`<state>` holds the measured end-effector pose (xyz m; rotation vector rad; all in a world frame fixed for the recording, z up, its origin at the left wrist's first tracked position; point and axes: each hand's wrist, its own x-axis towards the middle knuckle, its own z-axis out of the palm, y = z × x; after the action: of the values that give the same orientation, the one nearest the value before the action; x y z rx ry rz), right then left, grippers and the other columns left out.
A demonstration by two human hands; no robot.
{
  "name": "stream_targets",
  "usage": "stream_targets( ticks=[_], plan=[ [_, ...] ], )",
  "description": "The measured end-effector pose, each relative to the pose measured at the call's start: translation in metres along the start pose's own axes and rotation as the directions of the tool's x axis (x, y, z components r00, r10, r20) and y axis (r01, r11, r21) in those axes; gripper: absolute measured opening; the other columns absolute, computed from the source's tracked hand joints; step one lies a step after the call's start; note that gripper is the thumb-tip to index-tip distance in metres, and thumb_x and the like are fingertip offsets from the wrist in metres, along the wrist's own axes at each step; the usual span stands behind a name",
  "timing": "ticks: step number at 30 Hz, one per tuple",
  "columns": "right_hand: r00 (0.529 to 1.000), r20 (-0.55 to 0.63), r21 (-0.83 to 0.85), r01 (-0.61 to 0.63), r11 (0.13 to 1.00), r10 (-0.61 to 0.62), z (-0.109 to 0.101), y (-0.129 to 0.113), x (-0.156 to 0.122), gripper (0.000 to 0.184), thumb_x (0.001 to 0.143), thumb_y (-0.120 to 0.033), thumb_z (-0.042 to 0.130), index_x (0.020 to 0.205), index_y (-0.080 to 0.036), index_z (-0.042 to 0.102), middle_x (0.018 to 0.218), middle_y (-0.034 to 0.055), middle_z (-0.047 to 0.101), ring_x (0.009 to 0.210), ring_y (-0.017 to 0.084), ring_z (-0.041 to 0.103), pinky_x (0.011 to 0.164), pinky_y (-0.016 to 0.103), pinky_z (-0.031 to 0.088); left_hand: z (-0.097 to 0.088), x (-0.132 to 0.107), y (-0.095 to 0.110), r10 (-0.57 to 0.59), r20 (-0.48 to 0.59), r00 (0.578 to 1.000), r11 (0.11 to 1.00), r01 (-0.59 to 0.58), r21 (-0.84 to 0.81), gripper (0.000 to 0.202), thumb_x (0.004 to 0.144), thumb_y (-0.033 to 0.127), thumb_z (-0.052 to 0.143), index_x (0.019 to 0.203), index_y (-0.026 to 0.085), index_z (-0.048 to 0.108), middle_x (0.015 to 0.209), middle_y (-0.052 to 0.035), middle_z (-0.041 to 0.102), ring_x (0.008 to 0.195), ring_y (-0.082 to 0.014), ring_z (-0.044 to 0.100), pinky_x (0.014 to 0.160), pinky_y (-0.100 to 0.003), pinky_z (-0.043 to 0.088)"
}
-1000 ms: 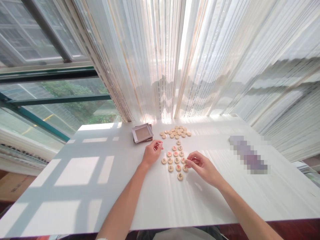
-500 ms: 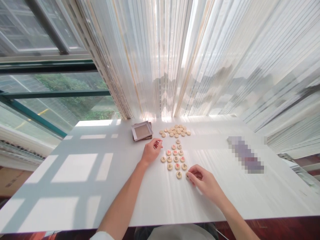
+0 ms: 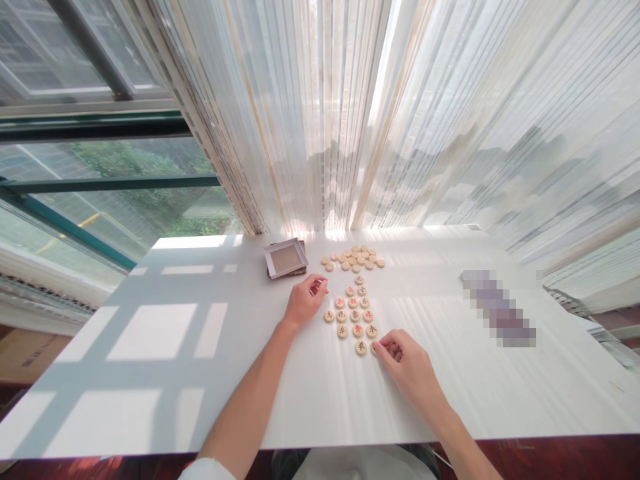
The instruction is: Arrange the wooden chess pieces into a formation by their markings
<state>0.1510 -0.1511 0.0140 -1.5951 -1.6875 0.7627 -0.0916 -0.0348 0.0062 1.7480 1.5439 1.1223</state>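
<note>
Round wooden Chinese chess pieces [image 3: 355,316] lie face up in rows in the middle of the white table [image 3: 430,400], some with red characters and some with black. My right hand [image 3: 407,360] is at the near right end of these rows, thumb and fingers closed on a Chinese chess piece [image 3: 373,347] that they partly cover. Just left of it lies another piece with a black character [image 3: 361,347]. To the left of the rows rests my left hand [image 3: 305,300], its fingers curled in; whatever they hold, if anything, is hidden.
Behind the rows, a loose cluster of pieces [image 3: 357,256] shows no characters. A shallow open box [image 3: 285,258] sits at the back left on a darker part. A blurred-out object [image 3: 500,310] lies on the right. Sheer curtains [image 3: 320,133] hang along the back edge.
My right hand stays at the same piece, with the fingers shifted slightly and less of its face showing. My left hand holds its place. The whole view has moved a little.
</note>
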Motion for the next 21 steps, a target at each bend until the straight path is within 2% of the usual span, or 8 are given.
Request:
stream_targets(
  ticks=[7, 15, 21],
  plan=[
    [0.991, 0.063, 0.105, -0.128, 0.986, 0.122, -0.0071, -0.0016, 0.0001, 0.033, 0.091, -0.052, 0.058, 0.079, -0.022, 0.064, 0.068, 0.0028, 0.065, 0.057, 0.018, 0.057, 0.05, 0.029, 0.045, 0.0002, 0.0004, -0.0007, -0.001, -0.011, 1.0, 1.0, 0.001, 0.003, 0.023, 0.093, 0.039, 0.054, 0.096, 0.021, 0.068, 0.075, -0.0019, 0.074, 0.059, -0.0149, 0.062, 0.062, -0.026, 0.046],
    [0.986, 0.137, 0.179, -0.121, 0.976, 0.097, -0.0065, 0.0066, 0.0023, 0.033, 0.089, -0.053, 0.06, 0.087, -0.021, 0.066, 0.069, 0.002, 0.062, 0.061, 0.018, 0.056, 0.055, 0.029, 0.048, 0.0006, -0.0002, -0.0009, -0.002, -0.014, 1.0, 1.0, 0.002, 0.002, 0.024, 0.092, 0.04, 0.053, 0.096, 0.022, 0.068, 0.074, -0.0015, 0.074, 0.059, -0.0152, 0.062, 0.061, -0.025, 0.046],
    [0.987, 0.114, 0.157, -0.129, 0.979, 0.112, -0.0033, 0.005, 0.002, 0.03, 0.088, -0.05, 0.062, 0.085, -0.021, 0.065, 0.069, 0.0016, 0.06, 0.061, 0.017, 0.053, 0.055, 0.03, 0.046, 0.0012, -0.0003, -0.002, 0.002, -0.016, 1.0, 1.0, -0.002, 0.005, 0.022, 0.092, 0.039, 0.054, 0.096, 0.022, 0.067, 0.073, -0.001, 0.074, 0.059, -0.0148, 0.062, 0.061, -0.025, 0.046]
  ],
)
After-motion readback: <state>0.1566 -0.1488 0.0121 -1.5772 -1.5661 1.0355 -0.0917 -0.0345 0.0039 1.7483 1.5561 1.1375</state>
